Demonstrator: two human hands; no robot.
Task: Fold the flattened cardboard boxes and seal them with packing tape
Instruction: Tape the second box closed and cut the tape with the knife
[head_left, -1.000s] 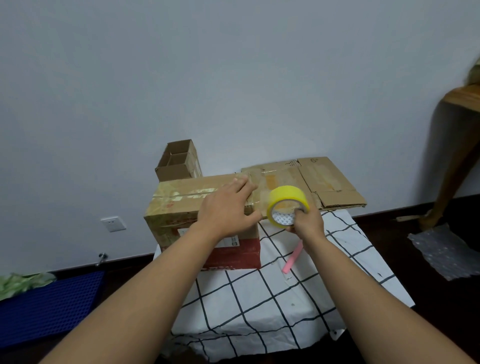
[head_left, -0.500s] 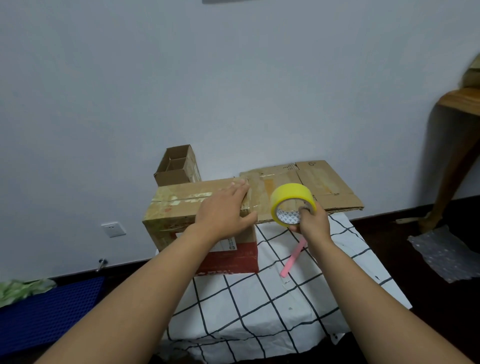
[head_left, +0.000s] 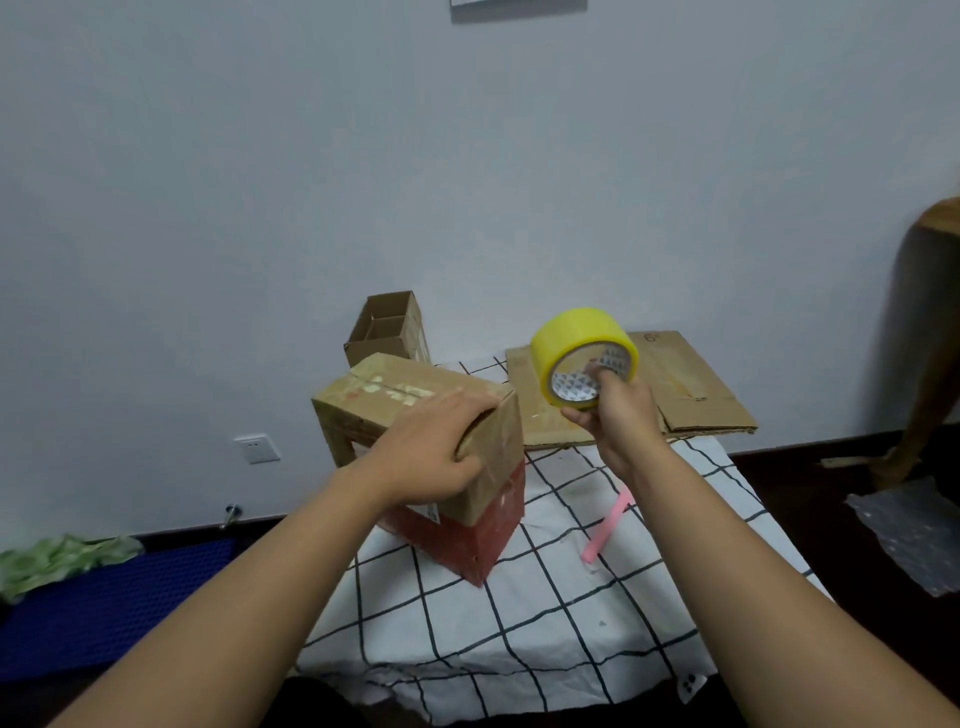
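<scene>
A white cloth with a black grid (head_left: 545, 613) covers the table; on it the folded cardboard box (head_left: 415, 415) stands turned corner-on, brown above and red below; behind it to the right a flattened cardboard box (head_left: 691, 384) lies flat, and a small open box (head_left: 387, 330) stands by the wall; the left hand (head_left: 436, 447) grips the folded box's upper right corner, fingers curled over the edge; the right hand (head_left: 615, 415) holds the yellow tape roll (head_left: 582, 353) raised above the cloth, a finger hooked through its core; a pink strip (head_left: 605, 530) lies on the cloth.
</scene>
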